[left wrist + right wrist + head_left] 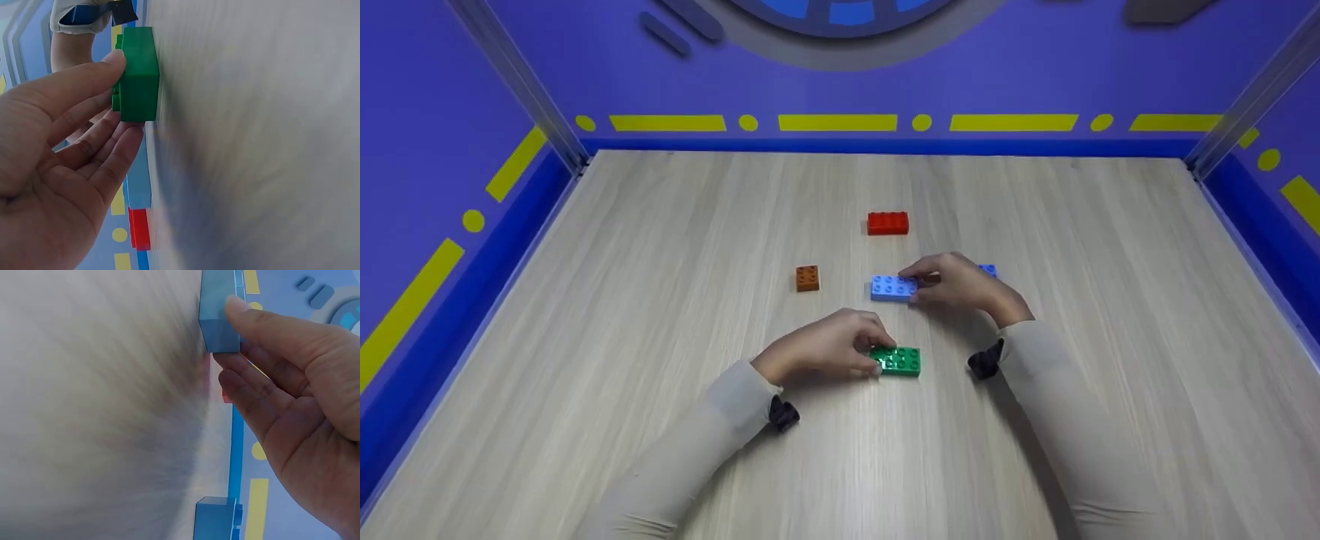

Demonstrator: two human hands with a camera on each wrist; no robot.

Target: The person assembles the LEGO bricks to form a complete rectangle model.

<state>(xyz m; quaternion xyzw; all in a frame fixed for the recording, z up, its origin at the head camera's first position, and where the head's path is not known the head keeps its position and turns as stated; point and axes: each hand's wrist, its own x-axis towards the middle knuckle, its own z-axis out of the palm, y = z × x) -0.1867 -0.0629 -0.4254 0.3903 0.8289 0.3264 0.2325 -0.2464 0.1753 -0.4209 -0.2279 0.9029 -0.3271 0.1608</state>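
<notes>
My left hand (pixel 829 346) grips the left end of a green toy building brick (pixel 904 362), which lies flat with its studs up. In the left wrist view the thumb is against the studded side of the green brick (pixel 140 76), and fingers curl round its near end. Farther back, my right hand (pixel 960 283) pinches the right end of a light blue brick (pixel 887 289) between thumb and fingers. The right wrist view shows the thumb on this light blue brick (pixel 218 312). A darker blue brick (pixel 988 270) is mostly hidden behind the right hand.
A red brick (pixel 888 223) lies behind the light blue one. Left of the light blue brick sits a small orange-brown brick (pixel 807 278). The wooden table (pixel 675 247) is bordered by blue and purple walls (pixel 840 94) at the back and sides.
</notes>
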